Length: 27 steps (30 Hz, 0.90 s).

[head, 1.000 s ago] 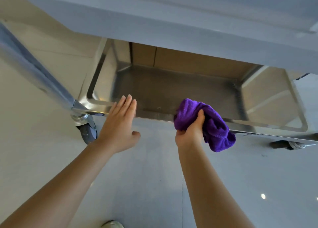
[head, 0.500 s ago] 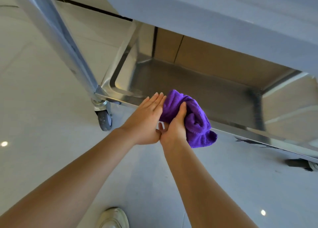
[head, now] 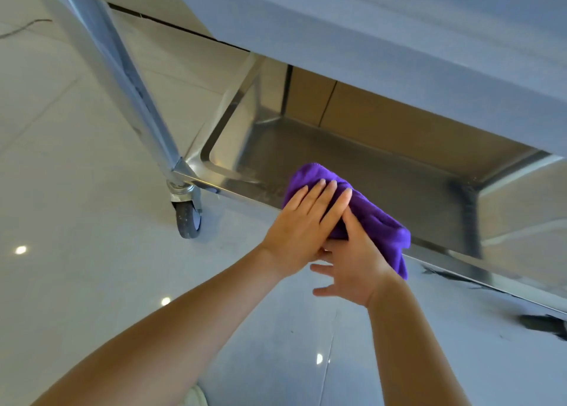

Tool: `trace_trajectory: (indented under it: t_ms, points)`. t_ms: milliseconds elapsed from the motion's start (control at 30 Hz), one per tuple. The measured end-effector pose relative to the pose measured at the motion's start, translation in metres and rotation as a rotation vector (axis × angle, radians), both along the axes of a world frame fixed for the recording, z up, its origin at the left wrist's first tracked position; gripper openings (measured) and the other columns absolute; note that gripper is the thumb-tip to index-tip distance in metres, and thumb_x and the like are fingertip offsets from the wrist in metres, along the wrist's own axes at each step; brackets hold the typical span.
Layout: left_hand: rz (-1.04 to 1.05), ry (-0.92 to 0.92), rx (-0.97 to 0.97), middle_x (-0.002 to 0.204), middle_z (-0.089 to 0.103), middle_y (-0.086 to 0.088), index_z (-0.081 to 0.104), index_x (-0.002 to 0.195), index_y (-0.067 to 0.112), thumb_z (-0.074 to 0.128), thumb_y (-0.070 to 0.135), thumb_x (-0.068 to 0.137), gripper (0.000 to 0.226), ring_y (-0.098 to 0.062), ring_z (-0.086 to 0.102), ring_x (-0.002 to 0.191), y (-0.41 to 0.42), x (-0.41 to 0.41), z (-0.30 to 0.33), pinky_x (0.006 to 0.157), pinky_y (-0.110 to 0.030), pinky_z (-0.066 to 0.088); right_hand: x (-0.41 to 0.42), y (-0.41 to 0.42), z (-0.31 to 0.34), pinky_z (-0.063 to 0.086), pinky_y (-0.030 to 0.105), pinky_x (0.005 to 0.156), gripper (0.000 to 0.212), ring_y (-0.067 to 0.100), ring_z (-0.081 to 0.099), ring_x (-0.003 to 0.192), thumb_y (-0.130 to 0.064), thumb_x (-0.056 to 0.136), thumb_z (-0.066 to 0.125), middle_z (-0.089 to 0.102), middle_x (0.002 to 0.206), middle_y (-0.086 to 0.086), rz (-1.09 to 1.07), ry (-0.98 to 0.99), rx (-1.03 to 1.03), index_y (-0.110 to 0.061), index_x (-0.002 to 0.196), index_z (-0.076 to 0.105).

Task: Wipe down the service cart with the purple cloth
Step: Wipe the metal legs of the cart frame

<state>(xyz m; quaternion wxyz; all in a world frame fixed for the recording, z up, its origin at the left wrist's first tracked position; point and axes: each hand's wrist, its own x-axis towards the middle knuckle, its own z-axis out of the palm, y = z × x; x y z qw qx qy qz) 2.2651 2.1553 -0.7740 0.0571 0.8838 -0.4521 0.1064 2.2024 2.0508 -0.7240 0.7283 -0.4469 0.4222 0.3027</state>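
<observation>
The purple cloth (head: pixel 377 221) is bunched up at the front rim of the steel service cart's bottom shelf (head: pixel 245 192). My left hand (head: pixel 303 224) lies flat across the cloth's left part, fingers together and pressing on it. My right hand (head: pixel 356 270) is just below and behind it, one digit up against the cloth, the others spread out to the left. The cloth drapes down over the right hand's far side. It is held between both hands. The underside of the cloth and the right palm are hidden.
The cart's upper shelf (head: pixel 368 37) overhangs the bottom shelf. A slanted steel leg (head: pixel 122 77) ends in a grey caster (head: pixel 187 218) at the left front corner. A dark wheel (head: pixel 543 324) shows at far right. Glossy floor tiles surround; my shoe (head: pixel 194 398) is below.
My left hand moved right from the shelf rim onto the cloth and now covers it. The right hand's fingers have spread. The view shifted right and closer.
</observation>
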Motion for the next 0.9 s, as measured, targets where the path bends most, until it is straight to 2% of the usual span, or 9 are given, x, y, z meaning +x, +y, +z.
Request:
trace_trajectory:
  t_ms: [67, 167, 267, 333, 433, 533, 633, 767, 900]
  points:
    - [0.024, -0.016, 0.004, 0.133, 0.053, -0.017, 0.045, 0.136, 0.009, 0.072, 0.035, 0.073, 0.073, -0.031, 0.052, 0.121, -0.009, 0.006, -0.001, 0.098, -0.039, 0.043, -0.01, -0.011, 0.019, 0.047, 0.049, 0.086, 0.082, 0.03, 0.058, 0.112, -0.075, 0.077, 0.039, 0.057, 0.127, 0.008, 0.142, 0.043, -0.135, -0.014, 0.132, 0.046]
    - [0.038, -0.078, -0.024, 0.128, 0.057, -0.018, 0.055, 0.13, 0.012, 0.057, 0.028, 0.081, 0.051, -0.032, 0.058, 0.114, -0.011, 0.011, -0.005, 0.093, -0.038, 0.048, -0.014, -0.019, 0.052, 0.056, 0.035, 0.072, 0.058, 0.027, 0.07, 0.081, -0.057, 0.085, 0.05, 0.072, 0.092, 0.013, 0.288, -0.02, -0.385, -0.004, 0.106, 0.062]
    - [0.104, -0.058, 0.006, 0.124, 0.059, -0.02, 0.06, 0.124, 0.01, 0.08, 0.042, 0.057, 0.077, -0.032, 0.06, 0.111, -0.006, 0.014, -0.004, 0.089, -0.039, 0.049, -0.001, -0.012, 0.069, 0.053, 0.022, 0.063, 0.031, 0.032, 0.066, 0.079, -0.027, 0.093, 0.052, 0.067, 0.089, 0.022, 0.019, -0.324, -0.539, 0.002, 0.096, 0.065]
    - [0.136, -0.032, 0.018, 0.123, 0.059, -0.023, 0.06, 0.123, 0.007, 0.086, 0.049, 0.041, 0.095, -0.035, 0.061, 0.109, 0.003, 0.017, -0.003, 0.088, -0.042, 0.05, 0.011, -0.001, 0.068, 0.051, 0.019, 0.073, 0.017, 0.021, 0.065, 0.084, -0.014, 0.091, 0.054, 0.071, 0.086, 0.011, -0.075, -0.589, -0.748, -0.01, 0.082, 0.068]
    - [0.191, -0.015, 0.007, 0.12, 0.059, -0.026, 0.055, 0.124, 0.004, 0.085, 0.051, 0.042, 0.099, -0.039, 0.061, 0.106, 0.029, 0.03, 0.0, 0.083, -0.044, 0.051, 0.017, 0.015, 0.048, 0.032, 0.008, 0.094, 0.029, 0.009, 0.051, 0.111, -0.005, 0.087, 0.054, 0.062, 0.117, 0.0, 0.278, -0.777, -1.158, -0.013, 0.112, 0.066]
    - [0.264, -0.011, 0.028, 0.122, 0.058, -0.028, 0.051, 0.125, 0.003, 0.085, 0.046, 0.049, 0.094, -0.041, 0.06, 0.106, 0.065, 0.045, 0.002, 0.082, -0.047, 0.051, 0.017, 0.023, 0.025, 0.012, 0.015, 0.107, 0.049, 0.017, 0.02, 0.138, -0.007, 0.09, 0.051, 0.034, 0.149, 0.002, 0.508, -0.784, -1.287, -0.014, 0.138, 0.044]
    - [0.329, -0.013, 0.03, 0.126, 0.053, -0.03, 0.053, 0.126, -0.001, 0.084, 0.043, 0.056, 0.089, -0.045, 0.056, 0.111, 0.104, 0.064, 0.005, 0.087, -0.053, 0.047, 0.019, 0.032, 0.019, 0.007, 0.023, 0.112, 0.061, 0.017, 0.002, 0.144, -0.015, 0.092, 0.052, 0.015, 0.156, 0.0, 0.561, -0.76, -1.272, -0.018, 0.147, 0.024]
    - [0.356, 0.033, 0.047, 0.132, 0.047, -0.032, 0.047, 0.133, 0.001, 0.086, 0.041, 0.053, 0.097, -0.048, 0.048, 0.119, 0.123, 0.072, 0.007, 0.094, -0.057, 0.04, 0.018, 0.036, 0.015, 0.004, 0.035, 0.116, 0.073, 0.022, -0.006, 0.144, -0.023, 0.092, 0.049, 0.0, 0.158, 0.006, 0.778, -0.422, -1.345, -0.014, 0.149, 0.004]
    - [0.337, 0.069, 0.045, 0.133, 0.042, -0.036, 0.046, 0.136, 0.014, 0.082, 0.05, 0.05, 0.1, -0.058, 0.042, 0.118, 0.099, 0.063, 0.009, 0.089, -0.069, 0.035, 0.014, 0.039, 0.016, 0.005, 0.037, 0.117, 0.072, 0.022, -0.005, 0.144, -0.017, 0.09, 0.044, -0.002, 0.157, 0.009, 0.701, -0.278, -1.337, -0.008, 0.149, 0.002]
